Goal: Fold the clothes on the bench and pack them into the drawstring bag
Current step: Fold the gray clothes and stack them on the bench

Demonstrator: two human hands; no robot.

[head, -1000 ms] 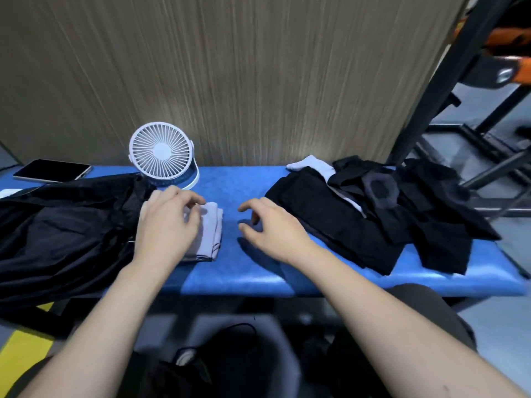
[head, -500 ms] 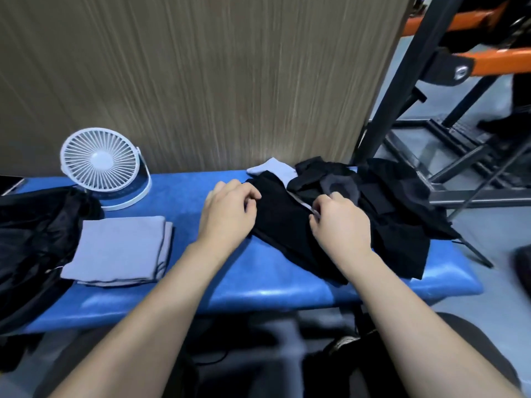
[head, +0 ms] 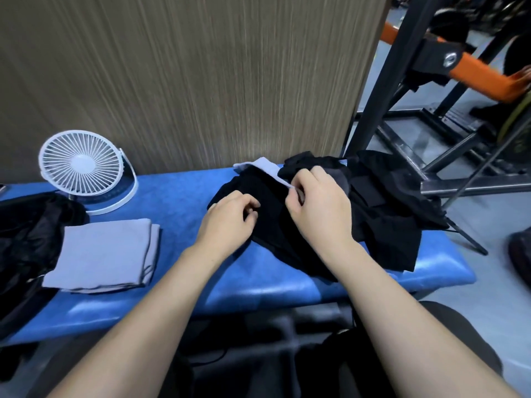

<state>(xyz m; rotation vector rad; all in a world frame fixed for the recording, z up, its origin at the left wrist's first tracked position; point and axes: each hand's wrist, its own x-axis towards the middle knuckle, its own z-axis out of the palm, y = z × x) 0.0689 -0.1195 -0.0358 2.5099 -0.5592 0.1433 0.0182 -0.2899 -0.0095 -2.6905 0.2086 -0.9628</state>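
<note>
Forearms come in low over the near edge of the padded blue vinyl bench (head: 258, 288), both bare. Near edge runs left to right and ends in a rounded corner on the right, just past the clothes.

My left hand (head: 227, 222) sits on the left edge of the crumpled black garment pile (head: 373, 225), fingers curled in, pinching black fabric. My right hand (head: 319, 208) is just beside it, further in on the pile, fingers curled and pinching at the seam where a light grey-blue garment (head: 258, 165) sticks out from under the black. Hands close together, not touching.

Pile covers the right third of the bench; its right side reaches close to the bench end.

Open blue surface between my left forearm and the folded grey-blue cloth (head: 106, 254), which lies flat, near the front edge. More bare bench behind it, up to the fan.

Black drawstring bag (head: 31, 239) slumped at the far left, overhanging the front edge, touching the folded cloth's left side. Can't tell whether its mouth is open.

White round desk fan (head: 82, 168) stands upright at the back edge, against the grey-brown streaked wall panel (head: 186, 81).

Right of the panel: black steel rack frame (head: 382, 81) with an orange bar (head: 485, 79), on a grey floor.
</note>
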